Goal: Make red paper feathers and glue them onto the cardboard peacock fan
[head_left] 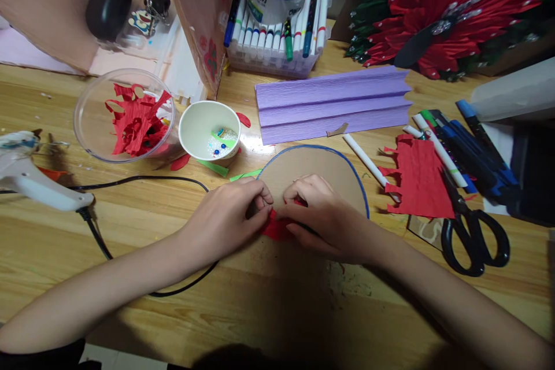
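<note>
1. Left hand (236, 211): fingers curled, thumb and fingertips pinched at the left edge of a red paper piece; close beside the other hand.
2. Right hand (323, 214): thumb and fingers closed on the same paper, red showing between them; exact grip partly hidden.
3. Red paper piece (276, 230): one, small, between both sets of fingertips, over the near-left part of the disc. In judgement, mid-handling; final shape unsettled. Impossible to tell whether loose or fixed.
4. Cardboard disc (318, 165): one, flat on the wooden table (143, 217), partly under the hands. Blue outline apparently done along the visible far arc. Brown face showing across the far part, with no paper seen attached there; covering of that part, if wanted, apparently all outstanding. Near part hidden or in shadow.
5. Fringed red paper (420, 176): one, at the right, cut into tabs along its left edge. Cutting judged partial, with ample uncut stock remaining.
6. Scissors (463, 212): one pair, black-handled, laid aside just beside the fringed stock.
7. Red scraps (137, 121): assorted, already cut or torn, inside a clear tub (84, 107).
8. Beads (222, 146): blue and clear, in a paper cup (195, 127); apparently unused stock.
9. Purple crepe sheet (333, 107): one, folded in ridges, beyond the disc; apparently held in reserve.
10. Glue gun (52, 188): one, white, at far left, out of hand.
</note>
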### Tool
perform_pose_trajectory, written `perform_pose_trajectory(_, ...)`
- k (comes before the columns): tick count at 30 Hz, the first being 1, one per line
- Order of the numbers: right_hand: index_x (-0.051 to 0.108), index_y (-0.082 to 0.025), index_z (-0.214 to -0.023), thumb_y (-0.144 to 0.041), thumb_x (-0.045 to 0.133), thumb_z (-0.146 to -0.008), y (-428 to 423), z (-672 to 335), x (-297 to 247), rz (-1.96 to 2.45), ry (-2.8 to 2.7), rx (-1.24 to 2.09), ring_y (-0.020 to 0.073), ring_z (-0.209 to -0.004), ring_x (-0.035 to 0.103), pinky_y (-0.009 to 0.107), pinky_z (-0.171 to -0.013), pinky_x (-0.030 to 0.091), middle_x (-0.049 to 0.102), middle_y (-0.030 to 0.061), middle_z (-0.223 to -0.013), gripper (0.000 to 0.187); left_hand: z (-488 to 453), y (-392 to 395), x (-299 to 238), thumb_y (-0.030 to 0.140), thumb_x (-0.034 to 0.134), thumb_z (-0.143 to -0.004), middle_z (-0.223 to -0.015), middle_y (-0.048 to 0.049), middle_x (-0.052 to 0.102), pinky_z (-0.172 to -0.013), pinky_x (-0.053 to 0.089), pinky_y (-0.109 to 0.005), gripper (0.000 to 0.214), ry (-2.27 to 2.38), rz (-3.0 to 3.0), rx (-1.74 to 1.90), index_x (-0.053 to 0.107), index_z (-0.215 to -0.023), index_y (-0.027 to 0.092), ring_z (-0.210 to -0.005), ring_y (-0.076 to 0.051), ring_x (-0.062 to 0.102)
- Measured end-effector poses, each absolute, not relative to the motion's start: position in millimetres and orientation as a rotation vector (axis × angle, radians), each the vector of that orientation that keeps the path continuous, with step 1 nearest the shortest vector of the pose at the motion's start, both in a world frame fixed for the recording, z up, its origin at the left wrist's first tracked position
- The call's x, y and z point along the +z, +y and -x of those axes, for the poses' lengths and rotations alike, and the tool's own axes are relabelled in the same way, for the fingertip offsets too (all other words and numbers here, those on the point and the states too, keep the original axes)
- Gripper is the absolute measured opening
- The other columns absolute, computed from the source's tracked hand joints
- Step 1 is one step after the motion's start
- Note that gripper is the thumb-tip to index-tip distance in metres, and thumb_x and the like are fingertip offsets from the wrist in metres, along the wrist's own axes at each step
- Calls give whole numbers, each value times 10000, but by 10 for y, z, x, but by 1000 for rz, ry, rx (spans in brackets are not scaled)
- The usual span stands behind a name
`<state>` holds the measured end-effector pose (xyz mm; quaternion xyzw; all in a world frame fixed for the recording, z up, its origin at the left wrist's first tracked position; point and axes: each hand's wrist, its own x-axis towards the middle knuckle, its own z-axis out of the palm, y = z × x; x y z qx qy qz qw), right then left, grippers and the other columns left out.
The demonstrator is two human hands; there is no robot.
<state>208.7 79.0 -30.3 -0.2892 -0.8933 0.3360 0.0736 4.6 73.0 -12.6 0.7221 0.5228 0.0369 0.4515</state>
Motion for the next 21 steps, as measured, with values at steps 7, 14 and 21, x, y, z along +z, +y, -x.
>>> perform_pose_trajectory(7,601,-191,-972,-232,419,-887,784,-2230,-229,929,-2505,970,213,-879,430,368,-777,365,529,74,-920,205,14,759,-78,217,466,-867,-748,13,608,-631,360,-248,129,1296,-1826,55,565,-788,190,-695,-129,533)
perform_pose_trajectory(14,637,-201,-991,-249,443,-875,768,-2194,-264,900,-2601,1014,215,-892,429,365,-782,362,516,71,-922,231,27,736,-113,264,489,-869,-750,11,572,-609,337,-249,141,1308,-1876,29,551,-769,187,-691,-131,506)
perform_pose_trajectory(21,637,-207,-976,-239,441,-876,786,-2119,-278,862,-2666,1023,215,-874,430,375,-781,375,532,71,-912,223,24,720,-116,258,485,-864,-762,-4,559,-594,325,-248,145,1304,-1918,31,562,-770,180,-693,-135,507)
